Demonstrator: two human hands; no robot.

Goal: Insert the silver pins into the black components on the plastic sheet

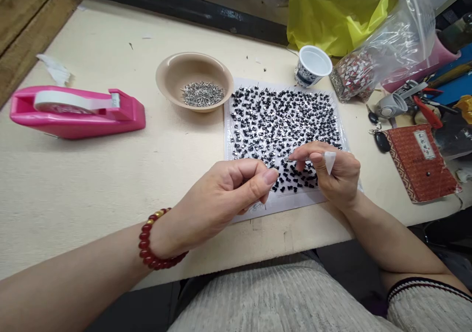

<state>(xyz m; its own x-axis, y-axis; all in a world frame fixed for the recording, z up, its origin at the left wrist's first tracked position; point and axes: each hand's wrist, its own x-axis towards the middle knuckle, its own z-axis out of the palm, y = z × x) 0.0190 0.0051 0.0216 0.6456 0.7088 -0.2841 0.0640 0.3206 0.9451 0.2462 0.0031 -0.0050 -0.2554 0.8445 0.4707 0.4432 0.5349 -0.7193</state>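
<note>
My left hand (236, 187), with a red beaded bracelet (145, 243) at its wrist, is closed in a pinch over the sheet's near edge. Whatever its fingertips hold is hidden or too small to name. To its right, my right hand (337, 174) is closed, thumb against the bent index finger. A small white pointed scrap (330, 162) sticks out by that thumb; I cannot tell if it is tape or the end of a thin tool. Beneath both hands lies a white sheet (230, 174) covered with many small black pieces (280, 125), several with thin metal pins standing up.
A beige bowl (167, 76) of small metal pins (202, 95) stands behind the sheet. On the left is a pink tape dispenser (77, 125). A white cup (313, 66), a bag of red and white pieces (357, 74), pliers (427, 110) and a red pouch (420, 169) occupy the right.
</note>
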